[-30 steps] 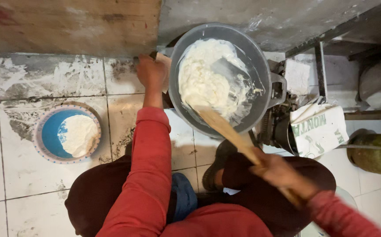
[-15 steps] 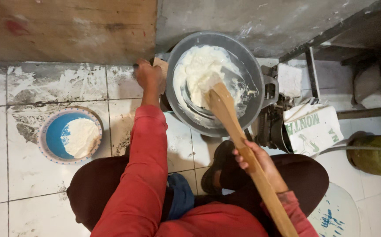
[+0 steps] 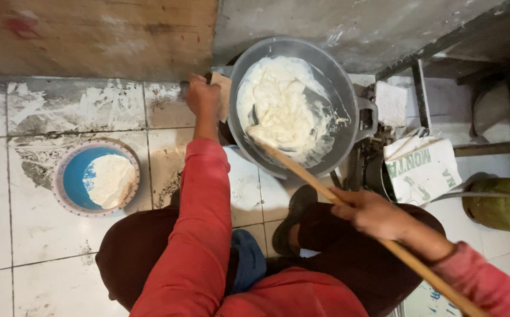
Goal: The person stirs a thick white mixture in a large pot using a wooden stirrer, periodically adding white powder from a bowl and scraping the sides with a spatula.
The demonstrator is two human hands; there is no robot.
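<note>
Dough (image 3: 278,103), a thick white mass, fills much of a grey pan (image 3: 342,88) that sits on a low stove on the floor, in front of the seated person's knees. The right hand (image 3: 372,212) has its fingers wrapped tight around a long wooden paddle (image 3: 325,191), gripped partway up the shaft so the blade reaches down into the near edge of the dough; the long handle keeps the hand away from the pan. The left hand (image 3: 203,97) reaches to the pan's left rim, fingers closed on a brown pad (image 3: 224,94) there, likely to steady the pan against the stirring. On the tiled floor (image 3: 32,246) to the left, well apart, stands a blue bowl (image 3: 70,179) half full of white flour. A printed sack (image 3: 422,167) lies right of the stove.
</note>
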